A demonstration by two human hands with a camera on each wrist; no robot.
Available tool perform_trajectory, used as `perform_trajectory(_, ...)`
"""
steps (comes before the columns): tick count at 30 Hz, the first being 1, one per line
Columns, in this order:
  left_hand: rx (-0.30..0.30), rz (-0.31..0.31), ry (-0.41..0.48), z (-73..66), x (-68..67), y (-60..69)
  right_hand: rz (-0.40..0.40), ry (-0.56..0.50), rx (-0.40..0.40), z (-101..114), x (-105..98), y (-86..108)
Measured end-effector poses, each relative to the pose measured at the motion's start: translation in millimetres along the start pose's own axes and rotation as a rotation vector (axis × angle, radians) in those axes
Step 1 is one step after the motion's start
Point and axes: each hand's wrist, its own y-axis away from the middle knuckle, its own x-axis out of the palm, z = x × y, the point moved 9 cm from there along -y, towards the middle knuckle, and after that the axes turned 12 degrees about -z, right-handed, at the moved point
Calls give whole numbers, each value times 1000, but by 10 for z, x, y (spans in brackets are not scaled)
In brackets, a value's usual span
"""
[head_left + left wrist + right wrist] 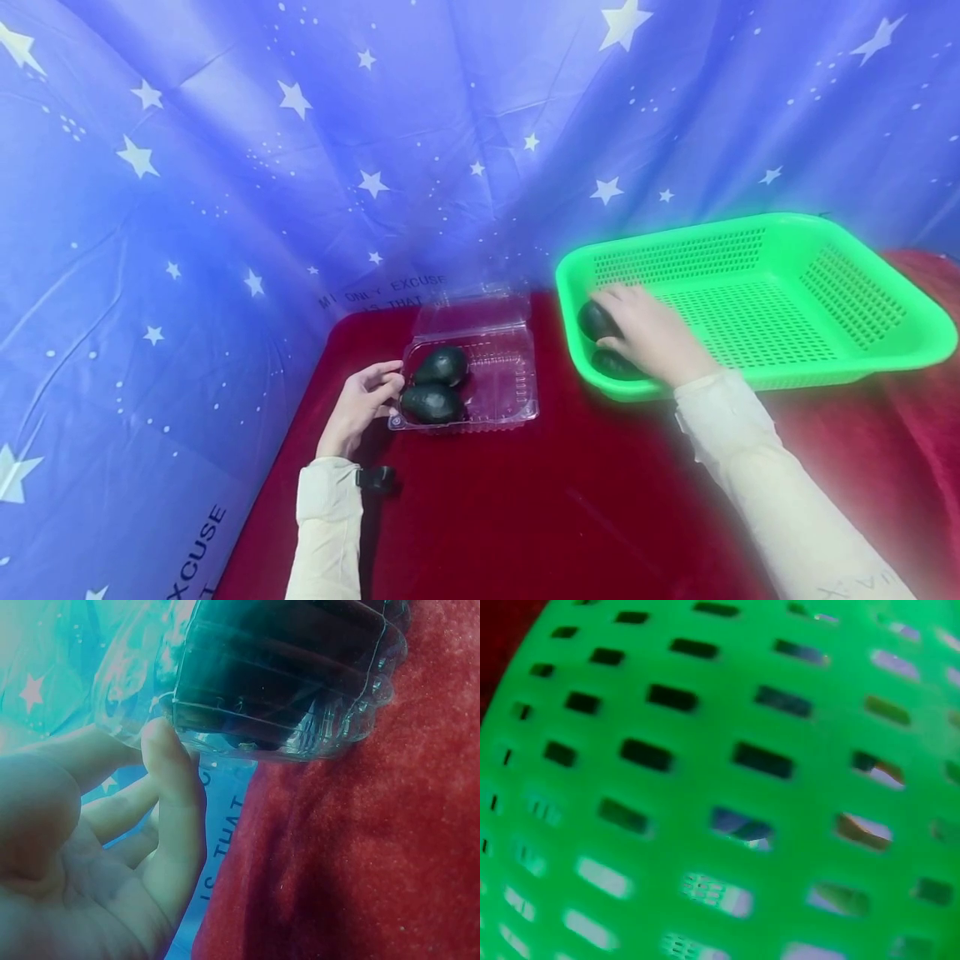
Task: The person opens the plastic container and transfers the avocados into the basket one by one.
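Observation:
Dark green avocados (442, 367) lie side by side, two of them, in the left half of a clear plastic clamshell box (517, 385), whose lid is tipped back. My left hand (362, 406) pinches the box's left rim; the left wrist view shows fingertips at the edge of the clear box (262, 742). Inside the green basket, my right hand (648, 333) grips an avocado (595, 320) near the left wall. Another avocado (613, 363) lies just below it, partly hidden by the hand. Only the basket's slotted wall (697, 780) fills the right wrist view.
The green basket (750, 379) stands on a red cloth-covered table (525, 517), right of the box. A blue star-patterned curtain (450, 100) hangs behind and along the left. A black strap (377, 478) sits at the left wrist.

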Motion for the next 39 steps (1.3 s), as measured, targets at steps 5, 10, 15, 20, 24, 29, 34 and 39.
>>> perform_trajectory(5,2,7,-6,-2,26,1,26,-7,20,-50,40,60)
perform_trajectory(10,8,3,-9,-6,33,-5,44,-9,34,-78,58,87)
perform_trajectory(15,10,-2,-8,4,28,-10,74,-2,38,-76,87,88)
perform_trajectory(20,4,-2,4,23,21,-11,119,-21,36,-54,133,76)
perform_trajectory(24,0,-2,7,23,11,-11,141,-17,48,-55,152,83)
perform_trajectory(29,2,-1,11,4,5,2,128,-17,47,-68,164,87)
perform_trajectory(34,2,-2,5,17,-1,-1,68,-47,22,-23,126,36)
perform_trajectory(39,0,-10,16,18,-1,-7,-16,-42,-3,86,19,-50)
